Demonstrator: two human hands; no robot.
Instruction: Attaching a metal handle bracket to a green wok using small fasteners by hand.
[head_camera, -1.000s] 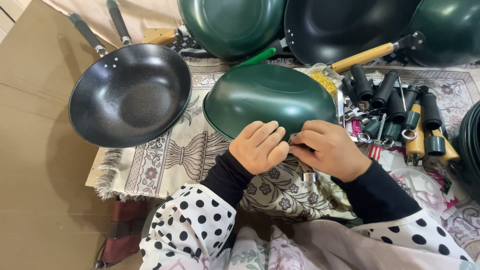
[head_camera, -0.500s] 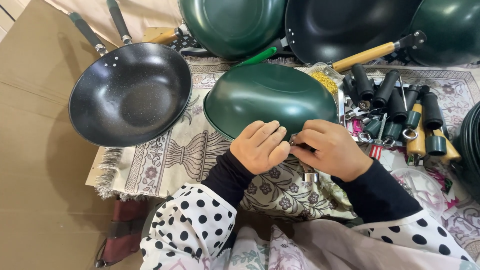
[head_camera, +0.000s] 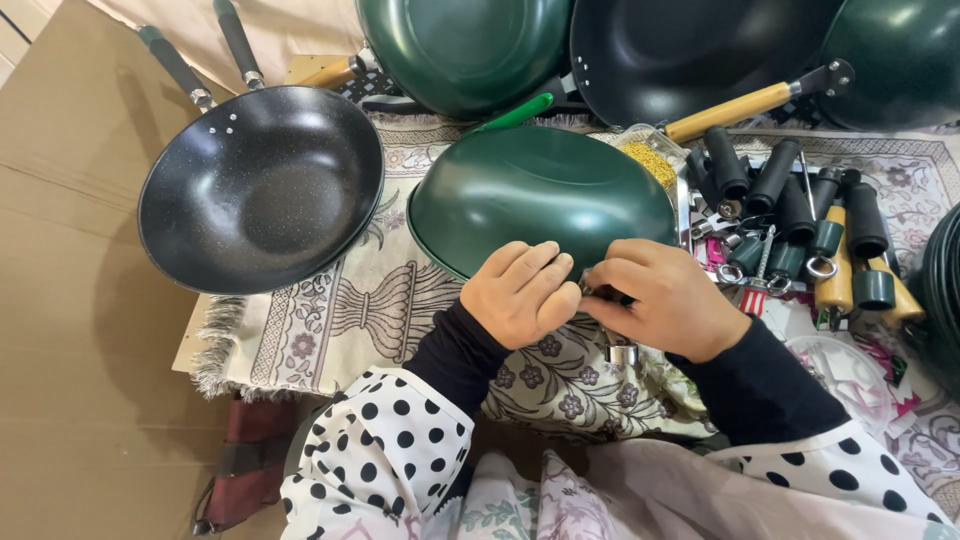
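While the glossy green pan (head_camera: 540, 195) lies upside down on the patterned cloth (head_camera: 330, 320), the left hand (head_camera: 520, 293) and right hand (head_camera: 665, 300) meet at its near rim, pinching a small metal fitting (head_camera: 622, 352). Beside it sits a speckled black pan (head_camera: 262, 185).
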